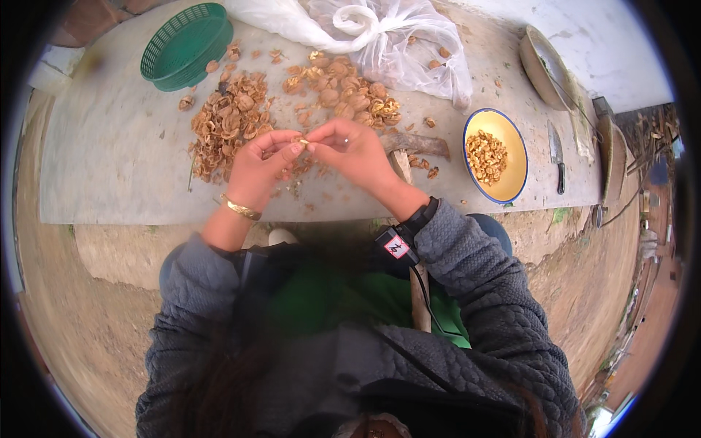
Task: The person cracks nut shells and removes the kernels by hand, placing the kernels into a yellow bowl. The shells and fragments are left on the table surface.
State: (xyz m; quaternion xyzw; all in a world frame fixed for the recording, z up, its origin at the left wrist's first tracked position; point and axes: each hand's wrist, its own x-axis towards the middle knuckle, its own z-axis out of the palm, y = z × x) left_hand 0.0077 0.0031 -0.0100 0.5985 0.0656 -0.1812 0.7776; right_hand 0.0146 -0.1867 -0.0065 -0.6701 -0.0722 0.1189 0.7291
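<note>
My left hand [261, 162] and my right hand [349, 152] meet over the table's near side. Both pinch a small pale walnut piece [303, 143] between thumb and fingertips; whether shell still clings to it is too small to tell. Beside my left hand lies a heap of broken walnut shells [232, 113]. Beyond my right hand are whole and cracked walnuts [345, 89]. A yellow bowl with a blue rim [516, 164], to the right, holds walnut kernels [485, 156]. A rough wooden mallet-like tool [420, 144] lies by my right hand, its handle partly hidden by my arm.
A green plastic basket [182, 45] stands at the far left of the grey table [117, 160]. Crumpled clear plastic sheeting [409, 55] lies at the back. On the right are a knife [557, 155] and a shallow tilted basin [544, 67]. Shell bits are scattered about.
</note>
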